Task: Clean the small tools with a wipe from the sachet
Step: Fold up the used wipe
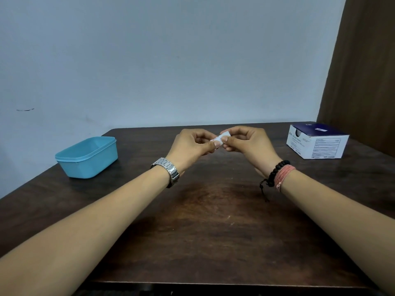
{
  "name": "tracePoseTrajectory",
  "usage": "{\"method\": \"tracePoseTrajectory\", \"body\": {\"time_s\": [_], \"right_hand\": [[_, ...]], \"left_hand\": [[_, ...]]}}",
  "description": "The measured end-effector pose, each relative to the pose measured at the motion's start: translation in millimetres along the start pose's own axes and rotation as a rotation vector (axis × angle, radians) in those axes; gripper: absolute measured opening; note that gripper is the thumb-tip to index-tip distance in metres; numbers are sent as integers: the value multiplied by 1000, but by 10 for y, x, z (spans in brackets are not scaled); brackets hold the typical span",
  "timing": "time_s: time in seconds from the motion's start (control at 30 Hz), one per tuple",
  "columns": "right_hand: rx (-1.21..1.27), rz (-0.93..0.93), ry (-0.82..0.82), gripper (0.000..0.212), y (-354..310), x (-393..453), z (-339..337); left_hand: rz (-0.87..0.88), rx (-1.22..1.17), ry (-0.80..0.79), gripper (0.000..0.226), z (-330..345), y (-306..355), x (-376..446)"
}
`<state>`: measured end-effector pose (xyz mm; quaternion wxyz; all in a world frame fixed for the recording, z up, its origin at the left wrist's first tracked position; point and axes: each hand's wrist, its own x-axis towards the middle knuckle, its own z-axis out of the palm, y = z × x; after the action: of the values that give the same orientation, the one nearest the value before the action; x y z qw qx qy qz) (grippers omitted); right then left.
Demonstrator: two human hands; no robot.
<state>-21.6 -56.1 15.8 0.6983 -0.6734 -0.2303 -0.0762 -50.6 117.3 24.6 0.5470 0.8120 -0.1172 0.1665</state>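
A small white sachet (pixel 220 138) is held above the far middle of the dark wooden table (pixel 213 221). My left hand (pixel 193 145) pinches its left end between thumb and fingers. My right hand (pixel 249 142) pinches its right end the same way. Most of the sachet is hidden by my fingers. No small tools show in the open.
A light blue plastic tub (pixel 87 157) stands at the left of the table; its inside is not visible. A white and dark blue box (pixel 316 142) of swabs sits at the far right corner. A brown curtain (pixel 363 71) hangs behind it.
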Motion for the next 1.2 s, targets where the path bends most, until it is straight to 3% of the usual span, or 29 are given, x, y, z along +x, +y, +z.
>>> {"method": "tracePoseTrajectory", "body": {"time_s": [0.17, 0.37, 0.5, 0.73, 0.83, 1.0, 1.2], "right_hand": [[182, 114, -12, 17, 21, -10, 60], [76, 95, -4, 11, 17, -13, 78], [17, 51, -16, 17, -24, -21, 72], [147, 159, 2, 13, -7, -42, 70], [110, 110, 7, 13, -10, -33, 82], [-36, -9, -17, 13, -5, -44, 94], [-242, -171, -32, 7, 5, -33, 75]], "left_hand": [[-11, -49, 42, 8, 24, -13, -1], [61, 71, 70, 7, 44, -49, 14], [64, 6, 62, 6, 23, -55, 13], [18, -64, 69, 7, 68, -70, 0], [76, 13, 74, 11, 53, -65, 15], [46, -51, 52, 7, 23, -40, 24], [-161, -389, 2, 9, 33, 1, 6]]}}
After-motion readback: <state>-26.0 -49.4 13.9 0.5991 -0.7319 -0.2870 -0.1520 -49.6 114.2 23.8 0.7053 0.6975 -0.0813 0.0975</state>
